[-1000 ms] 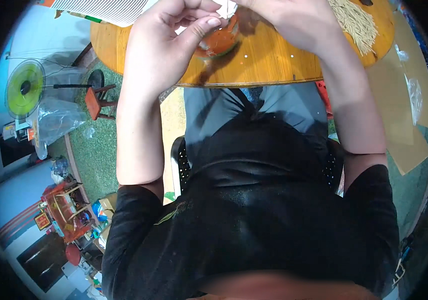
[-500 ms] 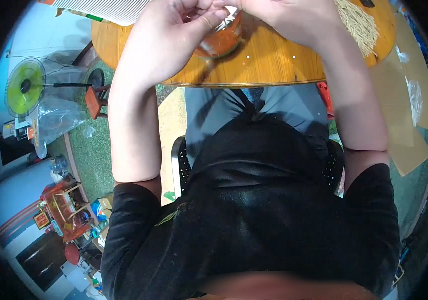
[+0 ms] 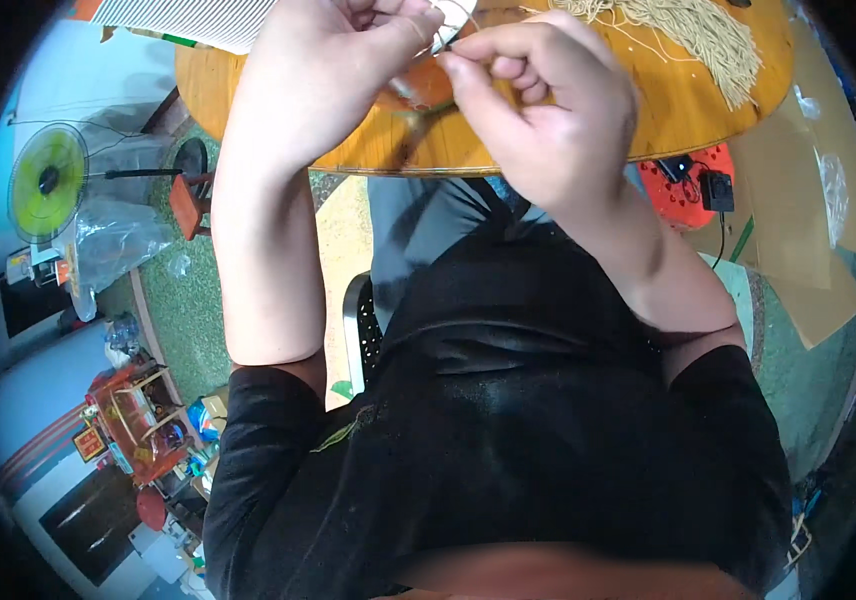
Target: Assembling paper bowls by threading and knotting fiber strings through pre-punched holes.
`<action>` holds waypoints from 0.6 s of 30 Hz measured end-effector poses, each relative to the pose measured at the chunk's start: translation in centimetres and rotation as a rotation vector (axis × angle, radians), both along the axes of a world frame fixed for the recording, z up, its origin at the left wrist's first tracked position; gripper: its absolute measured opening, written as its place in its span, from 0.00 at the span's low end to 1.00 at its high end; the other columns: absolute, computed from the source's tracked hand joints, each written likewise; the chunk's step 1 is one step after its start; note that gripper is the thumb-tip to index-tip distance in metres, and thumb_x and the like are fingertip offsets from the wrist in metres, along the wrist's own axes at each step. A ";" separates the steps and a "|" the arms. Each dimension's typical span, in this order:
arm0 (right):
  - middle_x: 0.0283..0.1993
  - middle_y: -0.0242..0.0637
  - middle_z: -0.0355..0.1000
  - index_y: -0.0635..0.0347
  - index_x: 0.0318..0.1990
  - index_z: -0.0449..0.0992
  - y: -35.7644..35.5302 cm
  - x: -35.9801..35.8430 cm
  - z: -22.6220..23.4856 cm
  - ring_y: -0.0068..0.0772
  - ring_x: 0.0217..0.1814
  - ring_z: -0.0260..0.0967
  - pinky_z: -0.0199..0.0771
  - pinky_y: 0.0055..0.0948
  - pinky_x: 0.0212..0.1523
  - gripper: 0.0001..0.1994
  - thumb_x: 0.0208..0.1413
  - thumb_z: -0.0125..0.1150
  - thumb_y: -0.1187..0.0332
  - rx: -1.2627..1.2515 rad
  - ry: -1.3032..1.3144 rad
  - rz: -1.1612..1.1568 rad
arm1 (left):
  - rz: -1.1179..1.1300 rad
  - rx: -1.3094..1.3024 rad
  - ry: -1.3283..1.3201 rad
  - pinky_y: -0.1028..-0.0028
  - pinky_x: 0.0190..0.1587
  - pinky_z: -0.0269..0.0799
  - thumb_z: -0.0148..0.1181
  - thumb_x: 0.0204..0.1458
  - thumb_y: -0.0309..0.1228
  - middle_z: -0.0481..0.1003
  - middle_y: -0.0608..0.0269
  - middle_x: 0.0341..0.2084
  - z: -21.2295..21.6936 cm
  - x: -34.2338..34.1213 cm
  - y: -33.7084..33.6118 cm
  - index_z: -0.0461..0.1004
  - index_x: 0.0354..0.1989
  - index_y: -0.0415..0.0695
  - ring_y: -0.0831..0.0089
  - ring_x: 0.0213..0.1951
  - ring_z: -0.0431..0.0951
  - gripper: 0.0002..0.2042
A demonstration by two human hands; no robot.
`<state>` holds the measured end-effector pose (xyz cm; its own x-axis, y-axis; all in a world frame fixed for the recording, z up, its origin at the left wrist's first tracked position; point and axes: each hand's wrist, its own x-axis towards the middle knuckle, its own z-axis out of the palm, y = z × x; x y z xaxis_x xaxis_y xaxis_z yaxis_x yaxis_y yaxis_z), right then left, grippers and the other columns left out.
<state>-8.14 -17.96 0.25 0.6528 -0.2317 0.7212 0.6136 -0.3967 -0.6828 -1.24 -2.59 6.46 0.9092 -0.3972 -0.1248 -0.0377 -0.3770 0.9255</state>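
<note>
My left hand (image 3: 320,82) is closed in a pinch over the table's far side, its fingers partly cut off by the top edge. Close beside it, my right hand (image 3: 560,112) pinches with thumb and forefinger, the other fingers curled. A thin beige cord (image 3: 469,20) loops between the two sets of fingertips; its ends are hard to make out. Below the hands sits a clear bowl with an orange-red look (image 3: 430,88), partly covered by them. Something white (image 3: 456,18) shows behind the fingertips. To the right lies a bundle of beige cords (image 3: 713,45).
The round wooden table (image 3: 368,158) has its near edge in front of my lap. A white ribbed sheet (image 3: 198,18) lies at the far left. Beyond the right forearm stands a red stool (image 3: 676,205) with a black adapter (image 3: 716,190). A green fan (image 3: 48,182) stands left.
My right hand has come nearer and lower, its forearm swinging inward, and its pinch now shows. The red stool has come into view. My left hand has shifted slightly left.
</note>
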 end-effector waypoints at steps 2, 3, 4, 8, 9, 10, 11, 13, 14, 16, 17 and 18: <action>0.29 0.37 0.71 0.61 0.35 0.78 0.2 0.4 -0.7 0.32 0.24 0.70 0.68 0.29 0.24 0.09 0.48 0.74 0.80 0.007 0.003 -0.025 | -0.020 -0.017 -0.043 0.75 0.34 0.81 0.60 0.64 0.26 0.81 0.60 0.28 -0.3 0.3 0.0 0.77 0.37 0.32 0.75 0.28 0.82 0.07; 0.29 0.38 0.71 0.60 0.35 0.79 0.4 0.7 -0.8 0.32 0.23 0.70 0.68 0.29 0.23 0.09 0.48 0.74 0.80 0.014 0.004 -0.036 | -0.005 -0.043 -0.025 0.74 0.34 0.82 0.61 0.64 0.26 0.81 0.60 0.28 -0.2 0.1 0.0 0.76 0.37 0.32 0.75 0.28 0.82 0.08; 0.28 0.38 0.70 0.61 0.37 0.79 0.5 0.9 -0.8 0.32 0.22 0.69 0.67 0.30 0.22 0.11 0.48 0.74 0.80 0.067 0.027 -0.018 | 0.010 -0.069 -0.008 0.74 0.34 0.82 0.61 0.64 0.26 0.81 0.60 0.28 -0.1 0.1 0.0 0.76 0.36 0.32 0.75 0.28 0.82 0.08; 0.26 0.37 0.71 0.63 0.36 0.80 1.0 1.2 -0.8 0.31 0.22 0.69 0.67 0.30 0.23 0.09 0.48 0.74 0.79 0.095 0.049 -0.058 | 0.006 -0.134 0.018 0.74 0.34 0.82 0.61 0.64 0.25 0.81 0.60 0.28 -0.4 0.1 0.2 0.76 0.36 0.32 0.75 0.28 0.82 0.08; 0.25 0.37 0.71 0.65 0.34 0.81 1.0 1.2 -0.5 0.31 0.22 0.69 0.67 0.30 0.23 0.07 0.49 0.74 0.78 0.058 0.102 -0.093 | 0.007 -0.123 0.013 0.74 0.34 0.82 0.61 0.64 0.25 0.81 0.60 0.28 -0.5 0.1 0.0 0.76 0.36 0.32 0.74 0.28 0.82 0.08; 0.24 0.36 0.71 0.66 0.33 0.81 1.0 1.1 -0.2 0.30 0.22 0.69 0.67 0.30 0.23 0.05 0.50 0.74 0.77 0.021 0.155 -0.127 | 0.008 -0.113 0.008 0.74 0.34 0.82 0.61 0.64 0.25 0.81 0.60 0.28 -0.5 0.1 -0.1 0.76 0.36 0.32 0.74 0.28 0.82 0.07; 0.24 0.36 0.71 0.66 0.33 0.81 1.0 1.1 0.2 0.30 0.22 0.69 0.67 0.30 0.23 0.05 0.50 0.74 0.77 0.020 0.156 -0.130 | 0.006 -0.114 0.009 0.74 0.34 0.82 0.61 0.64 0.25 0.81 0.60 0.28 -0.5 0.0 -0.3 0.76 0.36 0.32 0.74 0.28 0.82 0.07; 0.24 0.36 0.72 0.67 0.30 0.81 1.1 1.1 0.8 0.27 0.23 0.69 0.67 0.29 0.24 0.04 0.52 0.72 0.77 0.043 0.341 -0.109 | 0.031 -0.111 -0.005 0.74 0.33 0.82 0.61 0.64 0.25 0.81 0.61 0.28 -0.3 -0.2 -0.3 0.76 0.36 0.33 0.75 0.28 0.82 0.07; 0.24 0.36 0.72 0.67 0.30 0.81 1.0 1.1 0.8 0.27 0.23 0.69 0.67 0.29 0.24 0.04 0.52 0.72 0.77 0.044 0.342 -0.108 | 0.031 -0.109 -0.004 0.74 0.33 0.82 0.61 0.64 0.25 0.81 0.61 0.28 -0.3 -0.2 -0.4 0.76 0.36 0.33 0.75 0.28 0.82 0.07; 0.25 0.36 0.75 0.69 0.31 0.80 0.7 1.4 0.8 0.22 0.25 0.71 0.69 0.27 0.25 0.05 0.55 0.70 0.76 0.101 0.438 -0.009 | 0.068 -0.023 -0.055 0.74 0.33 0.82 0.60 0.64 0.24 0.81 0.61 0.28 -0.2 -0.3 -0.5 0.76 0.37 0.32 0.75 0.28 0.82 0.06; 0.25 0.36 0.75 0.69 0.31 0.80 0.6 1.5 0.7 0.22 0.25 0.71 0.69 0.27 0.25 0.05 0.55 0.70 0.76 0.101 0.439 -0.010 | 0.067 -0.024 -0.054 0.74 0.33 0.82 0.60 0.64 0.24 0.81 0.61 0.28 -0.2 -0.3 -0.6 0.76 0.37 0.32 0.75 0.28 0.82 0.06; 0.27 0.35 0.76 0.70 0.33 0.80 0.5 1.8 0.5 0.21 0.26 0.71 0.69 0.25 0.26 0.05 0.57 0.68 0.75 0.217 0.538 0.099 | 0.067 -0.007 -0.062 0.75 0.33 0.81 0.60 0.64 0.24 0.81 0.61 0.28 -0.2 -0.2 -0.6 0.76 0.38 0.32 0.76 0.28 0.82 0.06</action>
